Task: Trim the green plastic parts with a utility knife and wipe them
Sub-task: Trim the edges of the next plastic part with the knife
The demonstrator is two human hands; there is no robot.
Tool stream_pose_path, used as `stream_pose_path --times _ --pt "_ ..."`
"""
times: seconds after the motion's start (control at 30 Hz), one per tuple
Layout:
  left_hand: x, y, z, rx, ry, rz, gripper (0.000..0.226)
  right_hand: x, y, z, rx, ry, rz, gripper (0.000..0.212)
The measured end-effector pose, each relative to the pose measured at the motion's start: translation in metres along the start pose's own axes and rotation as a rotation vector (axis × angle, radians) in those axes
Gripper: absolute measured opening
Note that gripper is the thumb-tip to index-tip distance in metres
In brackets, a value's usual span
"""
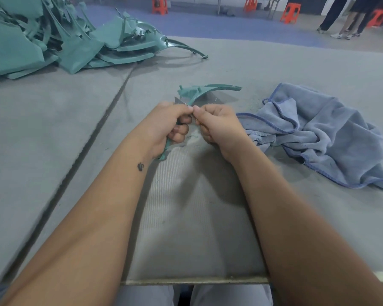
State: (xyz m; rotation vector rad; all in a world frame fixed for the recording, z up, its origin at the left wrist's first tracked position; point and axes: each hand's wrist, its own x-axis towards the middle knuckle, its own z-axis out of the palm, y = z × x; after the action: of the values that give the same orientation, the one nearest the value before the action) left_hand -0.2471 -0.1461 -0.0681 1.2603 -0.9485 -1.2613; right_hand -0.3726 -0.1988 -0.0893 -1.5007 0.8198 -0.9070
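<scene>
Both hands (pixel 170 124) (pixel 217 127) on green part (pixel 199 91)

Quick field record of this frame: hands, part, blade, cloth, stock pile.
left hand: grips curved green plastic part
right hand: fingers curled by the part; what it holds is hidden
blade: grey tip above left thumb
cloth: crumpled blue towel, right of hands
stock: heap of green plastic parts, far left
surface: grey felt table

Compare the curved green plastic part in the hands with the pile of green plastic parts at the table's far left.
The curved green plastic part is one piece, gripped by the left hand, with the right hand pinching at its edge; the pile of green plastic parts is many pieces that no hand touches. The held part is nearest the blue cloth; the pile lies far left. Both share the same green.
</scene>
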Motion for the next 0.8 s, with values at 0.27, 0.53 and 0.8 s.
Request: stream_pose_path --times 0.27,0.53,0.8 --pt "-0.001 -0.003 0.002 0.087 0.078 0.054 0.022 0.010 0.004 -0.005 0.134 0.204 0.025 0.040" --pt "-0.004 -0.001 -0.011 0.148 0.089 0.026 0.020 0.016 0.004 -0.006 0.250 0.299 0.069 0.039" --pt "-0.005 0.000 -0.013 0.351 0.153 0.069 0.021 0.014 0.007 -0.007 0.226 0.264 0.048 0.038"
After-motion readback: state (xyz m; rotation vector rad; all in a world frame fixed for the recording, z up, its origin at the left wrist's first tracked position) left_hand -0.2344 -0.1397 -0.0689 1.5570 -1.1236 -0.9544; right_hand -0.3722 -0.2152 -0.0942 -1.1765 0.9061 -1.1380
